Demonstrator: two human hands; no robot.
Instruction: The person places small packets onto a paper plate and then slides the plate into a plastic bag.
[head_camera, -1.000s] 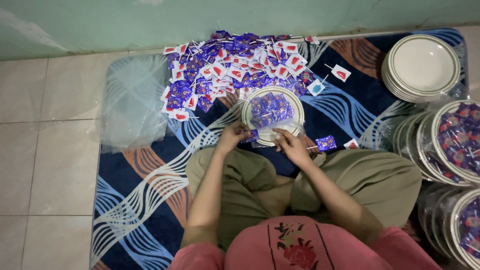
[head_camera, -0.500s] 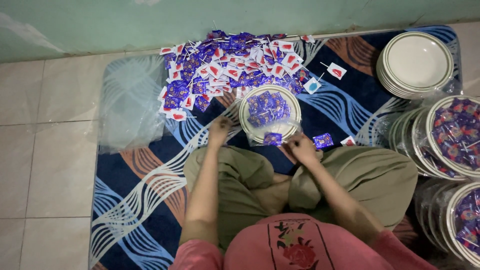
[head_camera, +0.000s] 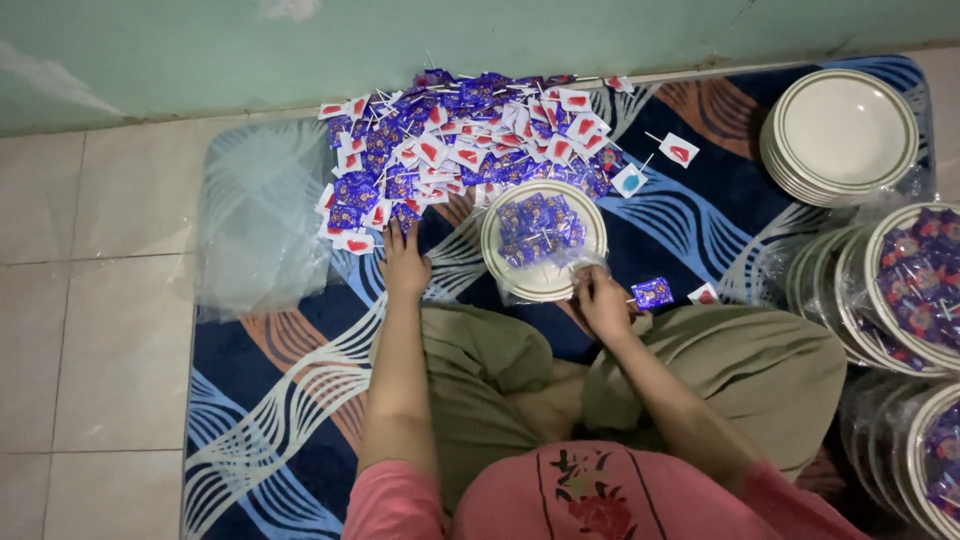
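The left hand (head_camera: 404, 262) is lying open, fingertips touching the pile of blue and white packets (head_camera: 455, 150); the right hand (head_camera: 601, 300) is pinching the clear wrap at the filled plate (head_camera: 543, 240).

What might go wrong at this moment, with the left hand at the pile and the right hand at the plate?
1. The left hand reaches into the loose pile of small packets; some may slide off the rug onto the tiles.
2. The right hand touches the rim of the plate, which seems to sit in thin plastic; a pull might tip the packets out.
3. One packet lies apart beside the knee and may be forgotten.
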